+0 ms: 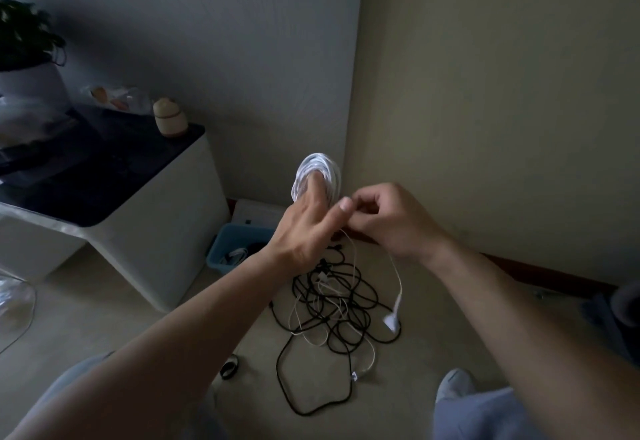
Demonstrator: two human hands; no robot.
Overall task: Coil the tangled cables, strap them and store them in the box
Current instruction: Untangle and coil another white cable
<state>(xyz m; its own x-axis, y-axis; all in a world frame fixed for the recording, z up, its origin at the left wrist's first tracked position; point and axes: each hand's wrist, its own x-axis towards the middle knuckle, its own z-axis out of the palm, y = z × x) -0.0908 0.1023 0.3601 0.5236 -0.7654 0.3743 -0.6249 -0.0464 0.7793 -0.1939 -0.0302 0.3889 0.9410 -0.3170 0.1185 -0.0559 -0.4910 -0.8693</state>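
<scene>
A white cable coil (pixel 317 171) is wound around the raised fingers of my left hand (pixel 304 221). My right hand (pixel 388 218) is beside it and pinches the white cable's loose strand, whose tail hangs down to a white plug (pixel 393 318). On the floor below lies a tangle of black and white cables (pixel 332 301). A blue box (pixel 239 245) with a coiled cable inside stands on the floor to the left, partly hidden by my left wrist. A small black strap (pixel 229 368) lies on the floor near my left forearm.
A white cabinet with a dark top (pixel 145 204) stands at the left, carrying a plant pot, bags and a small jar. A white flat object (pixel 256 213) leans in the wall corner behind the box. My knees are at the bottom edge.
</scene>
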